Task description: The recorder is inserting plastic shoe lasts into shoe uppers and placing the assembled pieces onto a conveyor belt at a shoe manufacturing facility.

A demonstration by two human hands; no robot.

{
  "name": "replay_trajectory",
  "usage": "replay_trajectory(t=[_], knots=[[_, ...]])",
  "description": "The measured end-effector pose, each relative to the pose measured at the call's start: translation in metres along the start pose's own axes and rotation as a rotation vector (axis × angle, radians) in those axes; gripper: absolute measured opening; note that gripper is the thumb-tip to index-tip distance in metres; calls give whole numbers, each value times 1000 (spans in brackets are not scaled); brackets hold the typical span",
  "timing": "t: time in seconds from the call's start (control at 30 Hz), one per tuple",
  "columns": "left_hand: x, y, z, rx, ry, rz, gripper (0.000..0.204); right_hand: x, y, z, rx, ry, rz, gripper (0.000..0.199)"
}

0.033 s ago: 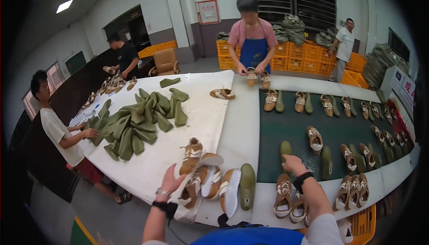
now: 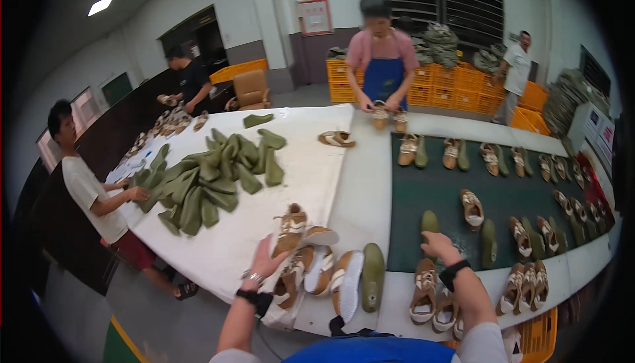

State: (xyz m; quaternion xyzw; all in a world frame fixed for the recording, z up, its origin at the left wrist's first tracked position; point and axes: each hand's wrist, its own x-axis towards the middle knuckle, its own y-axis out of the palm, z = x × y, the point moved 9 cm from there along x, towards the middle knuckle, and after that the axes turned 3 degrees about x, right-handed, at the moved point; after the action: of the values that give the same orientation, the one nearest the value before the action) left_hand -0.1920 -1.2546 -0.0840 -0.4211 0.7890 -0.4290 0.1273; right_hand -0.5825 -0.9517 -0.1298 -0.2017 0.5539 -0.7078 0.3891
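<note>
Left hand (image 2: 264, 262): fingers spread, apparently empty; brown shoe (image 2: 291, 223) just ahead-right, contact unclear. Right hand (image 2: 442, 247), nearer the green shoe form (image 2: 430, 221): fingers part-curled at its near end, grip unclear. Form's long axis runs ahead, away from hand.

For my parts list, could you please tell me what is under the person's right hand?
One end of a green shoe last shows beyond the right hand, against the dark green work surface. The hand hides the last's nearer part from view.
</note>
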Motion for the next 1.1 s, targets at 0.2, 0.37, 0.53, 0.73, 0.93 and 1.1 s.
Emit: replay_trajectory(t=[0.2,0.37,0.53,0.73,0.93,1.1], knots=[[48,80,0,16,68,18,84,-53,-6,71,236,-217,61,43],[34,43,-12,-112,13,-130,68,-45,-3,99,206,-260,130,45],[-27,-35,-96,-294,192,-113,62,-56,-86,222,491,-564,-250,59],[-106,-62,-116,-767,60,230,54,-117,-89,328,210,-1196,-184,59],[-156,-120,-113,-413,280,-280,21,-140,-45,333,530,-1019,293,53],[-172,-121,-117,-542,194,-311,19,-155,-25,336,561,-1035,439,51]])
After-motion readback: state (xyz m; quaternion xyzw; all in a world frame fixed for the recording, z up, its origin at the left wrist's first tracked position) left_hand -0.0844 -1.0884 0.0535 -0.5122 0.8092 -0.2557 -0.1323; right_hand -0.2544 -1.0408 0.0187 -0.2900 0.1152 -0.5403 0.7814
